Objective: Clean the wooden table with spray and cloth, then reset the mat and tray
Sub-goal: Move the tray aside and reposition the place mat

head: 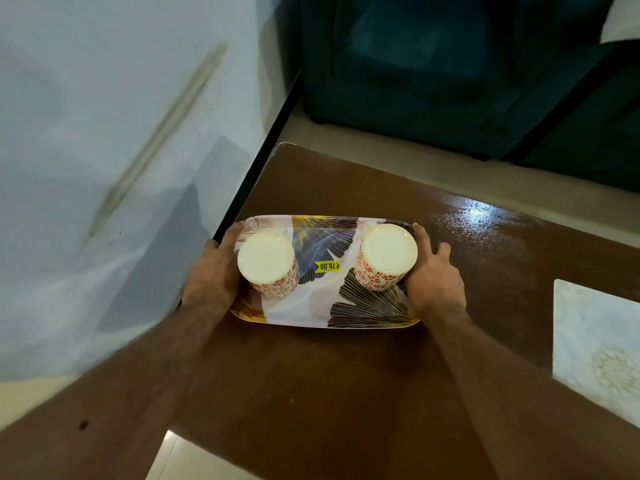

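Head view shows us holding the leaf-print tray over the wooden desk, near its left edge. Our left hand is closed on the tray's left end and our right hand on its right end. Two flowered cups sit upside down on it, one by each hand. We think the tray is stiff and light, but the cups could slide and break, so we should keep it flat. The white mat lies on the desk to the right.

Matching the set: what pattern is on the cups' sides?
Small red flowers on cream, seen on both upside-down cups in the head view.
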